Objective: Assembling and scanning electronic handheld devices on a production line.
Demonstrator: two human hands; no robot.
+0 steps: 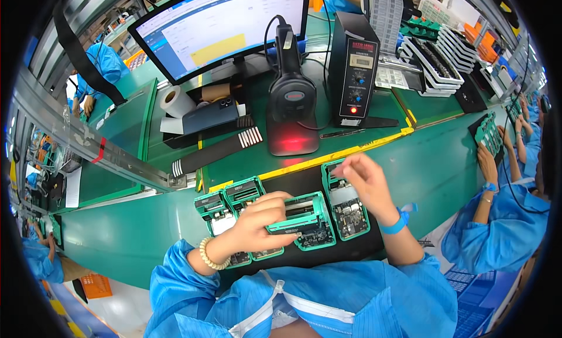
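My left hand (pixel 257 224), a beaded bracelet at its wrist, grips the left edge of a green-framed circuit board unit (pixel 316 238), its thumb along the near side. This unit has a raised green frame with a dark slot. To its right lies another green-framed board unit (pixel 351 219) with a pale panel and bare electronics. Over the far end of that one is my right hand (pixel 366 180), a blue band on the wrist, fingers pinched together; whatever they hold is too small to name. Two similar units (pixel 212 204) lie on the left, partly hidden by my left hand.
Beyond the yellow tape line stand a barcode scanner (pixel 293 98) on its stand, a black counter box (pixel 353 68) and a monitor (pixel 222 30). A tray with a paper roll (pixel 177 101) sits at left. Co-workers in blue (pixel 497 226) work at both sides; a metal post (pixel 93 136) slants at left.
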